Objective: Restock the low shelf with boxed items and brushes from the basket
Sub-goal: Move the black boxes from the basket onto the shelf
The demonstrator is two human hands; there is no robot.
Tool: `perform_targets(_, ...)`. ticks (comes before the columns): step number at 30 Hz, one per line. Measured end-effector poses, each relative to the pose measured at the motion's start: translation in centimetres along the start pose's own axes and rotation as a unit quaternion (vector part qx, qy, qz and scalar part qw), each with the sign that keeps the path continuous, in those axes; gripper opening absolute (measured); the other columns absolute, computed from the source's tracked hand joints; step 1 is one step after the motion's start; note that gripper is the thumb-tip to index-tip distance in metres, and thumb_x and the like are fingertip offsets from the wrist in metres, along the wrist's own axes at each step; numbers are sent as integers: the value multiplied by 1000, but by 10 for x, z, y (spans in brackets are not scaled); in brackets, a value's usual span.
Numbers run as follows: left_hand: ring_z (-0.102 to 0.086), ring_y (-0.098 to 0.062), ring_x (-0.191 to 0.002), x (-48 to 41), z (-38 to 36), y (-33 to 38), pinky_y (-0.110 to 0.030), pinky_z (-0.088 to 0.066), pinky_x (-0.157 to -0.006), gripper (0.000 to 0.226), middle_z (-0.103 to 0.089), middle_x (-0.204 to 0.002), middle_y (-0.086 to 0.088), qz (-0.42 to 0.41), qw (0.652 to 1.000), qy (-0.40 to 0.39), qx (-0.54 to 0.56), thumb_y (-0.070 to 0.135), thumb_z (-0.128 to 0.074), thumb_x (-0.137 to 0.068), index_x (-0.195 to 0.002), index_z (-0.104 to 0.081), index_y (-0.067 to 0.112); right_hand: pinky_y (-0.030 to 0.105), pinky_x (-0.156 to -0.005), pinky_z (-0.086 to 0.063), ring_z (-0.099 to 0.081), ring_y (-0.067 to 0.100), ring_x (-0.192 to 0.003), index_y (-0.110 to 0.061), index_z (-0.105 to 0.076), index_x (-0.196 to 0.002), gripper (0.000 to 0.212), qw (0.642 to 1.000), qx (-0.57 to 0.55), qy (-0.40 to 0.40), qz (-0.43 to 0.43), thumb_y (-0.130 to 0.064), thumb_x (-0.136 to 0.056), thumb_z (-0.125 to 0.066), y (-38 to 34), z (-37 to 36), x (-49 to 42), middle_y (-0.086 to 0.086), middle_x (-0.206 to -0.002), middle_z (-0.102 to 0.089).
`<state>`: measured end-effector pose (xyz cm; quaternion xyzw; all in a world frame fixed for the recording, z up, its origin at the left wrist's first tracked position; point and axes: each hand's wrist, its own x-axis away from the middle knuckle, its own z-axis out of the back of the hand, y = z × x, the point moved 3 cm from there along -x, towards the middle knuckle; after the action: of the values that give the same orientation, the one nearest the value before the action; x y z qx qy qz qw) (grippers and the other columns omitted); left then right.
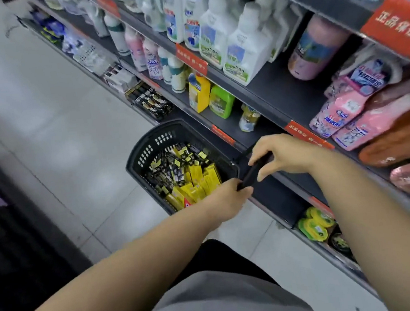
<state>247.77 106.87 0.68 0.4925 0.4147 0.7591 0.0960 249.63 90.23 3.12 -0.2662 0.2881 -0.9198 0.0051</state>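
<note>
White bottles (234, 46) crowd the shelves at one o'clock. Left hand (227, 195) and right hand (281, 156) both grip a dark bar (250, 173) beside the low shelf (276, 193). The basket (148, 148) of boxes (198, 178) and brushes (168, 171) sits at ten o'clock.

Cool, even overhead light fills a shop aisle, leaving soft pale reflections on the tiled floor (55, 133) toward nine o'clock. Shadows are faint, and deepest over the low shelf (276, 193) near centre. Wide-angle distortion bows the shelving toward one and three o'clock, where white bottles (215, 30) and red price strips (395, 22) smear with blur. The basket (148, 145) reads fairly sharp, and eight o'clock is murky and underexposed.
</note>
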Motion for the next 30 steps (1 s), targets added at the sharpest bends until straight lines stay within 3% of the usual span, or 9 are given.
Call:
perform_targets(3,-39,-9,-50,0,31,4,-11,-32,-40,10,-47,-67,1,-12,1000,18,17,28,-46,-98,-99,-44,18,19,-88,-33,-46,5,-107,-26,-71,-105,45,998,-8,61,12,-36,-64,-83,-11,7,-20,-13,-110,-50)
perform_targets(7,-42,-14,-59,-7,87,-1,-22,-38,-57,8,-49,-74,-6,-18,996,36,86,21,-45,-99,-105,-43,16,22,-99,-26,-38,15,-125,-24,-55,-128,73,987,-44,155,-10,-43,-63,-82,-29,6,-60,-1,-136,-39)
perform_targets(9,-43,-12,-57,-14,118,-4,-15,-38,-52,5,-50,-72,-4,-24,993,47,105,17,-44,-99,-101,-43,12,26,-103,-29,-40,17,-126,-24,-43,-136,83,967,-122,219,-36,-40,-65,-82,-39,-3,-82,1,-138,-36)
perform_targets(12,-46,-11,-57,-31,167,-11,-16,-39,-53,9,-53,-74,-3,-13,994,69,84,19,-46,-99,-93,-48,13,40,-105,-40,-49,21,-120,-20,-36,-137,79,922,-258,271,-99,-29,-72,-80,-53,-25,-117,5,-135,-42)
perform_targets(16,-56,-21,-82,-68,264,-32,-27,-43,-78,24,-63,-92,-8,18,985,154,-77,30,-55,-94,-105,-65,11,32,-97,-43,-49,16,-109,-17,-34,-139,71,902,-303,252,-174,-23,-80,-73,-69,-53,-166,8,-135,-42)
perform_targets(19,-52,-23,-76,-99,333,-55,-28,-39,-70,25,-61,-82,-16,17,976,147,-158,25,-59,-92,-96,-69,1,32,-96,-41,-49,20,-116,-17,-40,-134,57,900,-301,227,-217,-21,-85,-68,-82,-76,-199,8,-136,-39)
perform_targets(23,-57,-27,-79,-134,397,-101,-45,-52,-88,13,-61,-82,-14,49,986,103,-124,13,-65,-88,-90,-68,1,35,-99,-42,-51,23,-117,-18,-46,-130,46,878,-315,236,-272,-22,-88,-64,-105,-104,-241,7,-135,-40)
perform_targets(27,-61,-19,-60,-155,430,-146,-35,-58,-77,24,-65,-81,-14,60,990,114,-60,2,-67,-84,-108,-66,0,35,-98,-43,-52,24,-117,-16,-48,-128,42,862,-334,223,-310,-21,-89,-62,-124,-140,-276,9,-136,-42)
perform_targets(30,-63,-30,-70,-182,439,-165,-44,-54,-86,29,-66,-84,-15,35,991,118,-53,2,-65,-86,-114,-66,5,32,-96,-41,-50,24,-118,-17,-47,-129,41,869,-328,201,-312,-22,-90,-61,-119,-165,-297,8,-138,-41)
